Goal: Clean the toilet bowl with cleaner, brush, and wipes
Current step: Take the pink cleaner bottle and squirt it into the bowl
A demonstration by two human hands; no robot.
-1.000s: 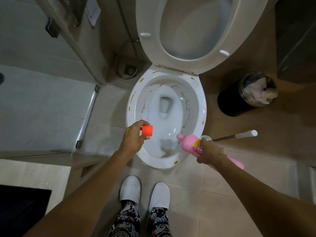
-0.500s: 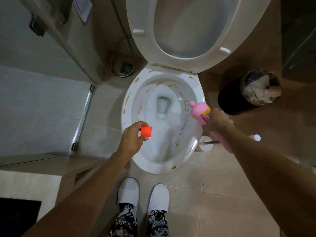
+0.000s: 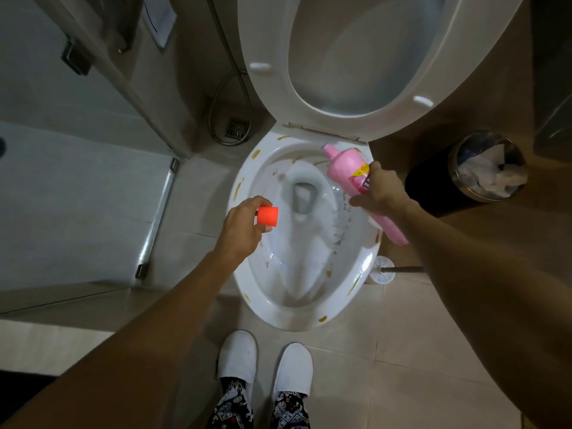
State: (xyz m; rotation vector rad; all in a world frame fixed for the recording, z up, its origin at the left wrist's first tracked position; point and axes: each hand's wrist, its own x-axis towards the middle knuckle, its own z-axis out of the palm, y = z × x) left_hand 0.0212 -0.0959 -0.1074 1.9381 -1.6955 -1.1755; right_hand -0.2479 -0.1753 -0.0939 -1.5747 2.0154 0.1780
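The right hand (image 3: 376, 190), right of centre in the frame, is wrapped around the body of a pink plastic cleaner bottle (image 3: 349, 171), thumb on the lower side and the other digits hidden behind it. The bottle's long axis runs from its base at lower right, out past the rim, up to its uncapped spout at upper left, so the spout hangs over the back right of the white ceramic toilet bowl (image 3: 266, 298), just below the hinge of the raised white seat and lid (image 3: 269, 35). The left hand (image 3: 244, 226), left of centre, pinches a small orange-red cylindrical cap (image 3: 268, 216) at its fingertips, holding it over the bowl's left rim, well apart from the spout. Yellow-brown smears dot the rim and inner wall, several of them along the back and left side, away from the spout toward the upper left and left. Judging from this, the step in hand is laying cleaner around the rim, and the coming move likely calls for carrying the spout leftward along the back edge while it stays tilted down. The right hand alone is placed for that. A white toilet brush head with a metal handle (image 3: 382, 270) lies on the tiled floor (image 3: 402, 366) just beside the bowl's right edge, below the right forearm.
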